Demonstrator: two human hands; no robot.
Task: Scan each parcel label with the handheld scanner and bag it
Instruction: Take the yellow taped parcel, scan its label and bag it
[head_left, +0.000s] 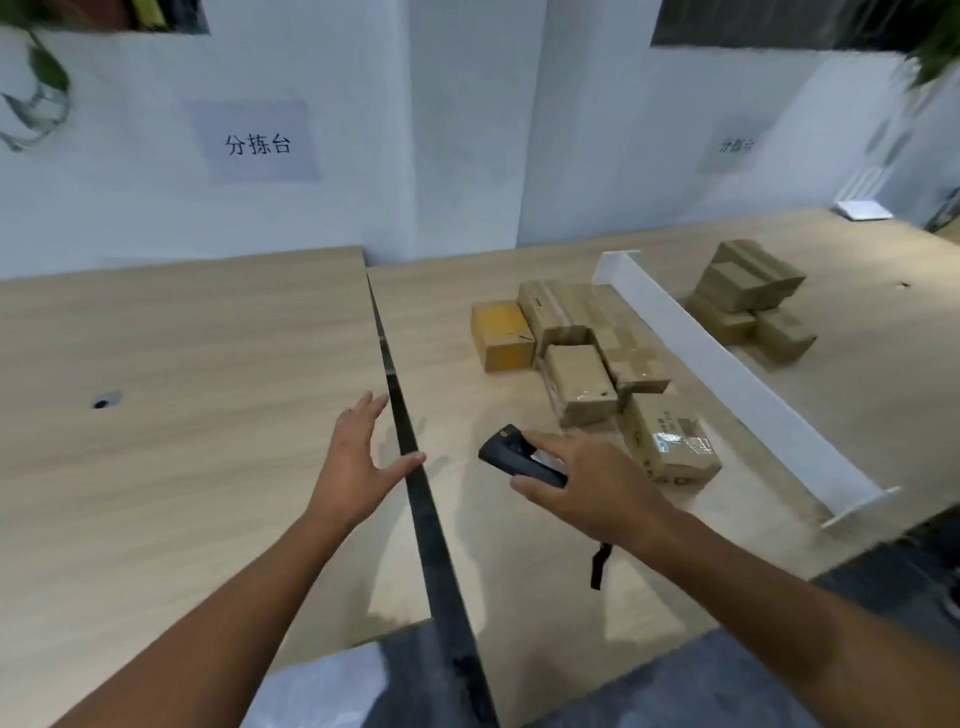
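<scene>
Right hand (587, 483) grips black handheld scanner (506, 454), centre frame; its rear is hidden under the palm. Left hand (363, 457) spread, empty. Taped brown cardboard parcels (582, 384) closed, contents unseen.

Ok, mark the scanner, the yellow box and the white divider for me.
scanner (496, 453): head view, on its black front end.
yellow box (501, 332): head view, on its top face.
white divider (727, 374): head view, midway along its long wall.

White divider (727, 374) lies on the right wooden table (519, 571); paper sign (257, 141) on wall (457, 130).
</scene>
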